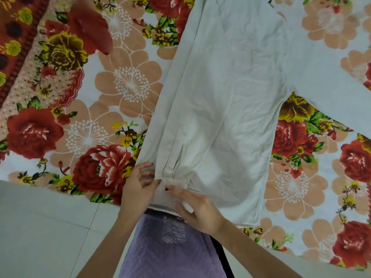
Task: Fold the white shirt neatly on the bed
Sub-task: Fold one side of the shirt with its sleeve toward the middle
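Note:
The white shirt lies spread flat on the floral bedsheet, running from the near edge to the far right. Its left sleeve is folded lengthwise over the body, the gathered cuff close to the hem. The other sleeve stretches out to the right. My left hand rests on the shirt's near left corner with fingers on the cloth beside the cuff. My right hand presses flat on the hem just below the cuff, fingertip touching it. Whether either hand pinches cloth is unclear.
The bed's near edge runs across the lower view, with grey tiled floor below left. A blurred red cloth or object lies on the sheet at upper left. My purple garment hangs in front of the bed edge.

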